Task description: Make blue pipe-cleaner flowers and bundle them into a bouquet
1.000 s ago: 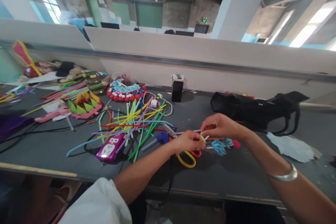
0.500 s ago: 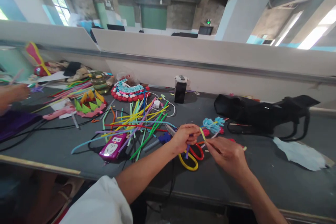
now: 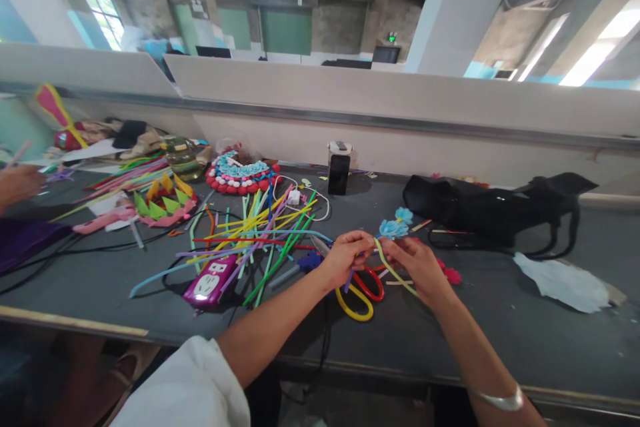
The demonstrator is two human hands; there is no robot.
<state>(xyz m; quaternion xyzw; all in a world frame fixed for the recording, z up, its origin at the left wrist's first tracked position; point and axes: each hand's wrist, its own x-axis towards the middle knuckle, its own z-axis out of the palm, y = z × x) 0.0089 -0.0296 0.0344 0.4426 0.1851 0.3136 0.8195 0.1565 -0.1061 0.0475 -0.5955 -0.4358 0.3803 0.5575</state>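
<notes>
My left hand [image 3: 347, 255] is closed in a pinch on a bunch of pipe-cleaner stems topped by small blue flowers [image 3: 393, 225]. My right hand [image 3: 419, 268] is closed too, fingers pinching a yellow-green pipe cleaner [image 3: 395, 271] that runs from the pinch point down past the hand. Both hands meet above the dark table [image 3: 450, 333]. Beneath them lie scissors with yellow and red loop handles [image 3: 361, 293]. A pink flower [image 3: 451, 275] lies just right of my right hand.
A heap of coloured pipe cleaners [image 3: 255, 227] and a pink power strip [image 3: 209, 281] lie to the left. A black bag [image 3: 490, 210] and white paper [image 3: 560, 280] sit to the right. A small black-and-white device [image 3: 339, 167] stands by the wall. Another person's hand [image 3: 17, 183] is at far left.
My right hand has come up and left to meet my left hand again, bending the yellow-green pipe cleaner round the stems. The blue flowers have shifted slightly.
</notes>
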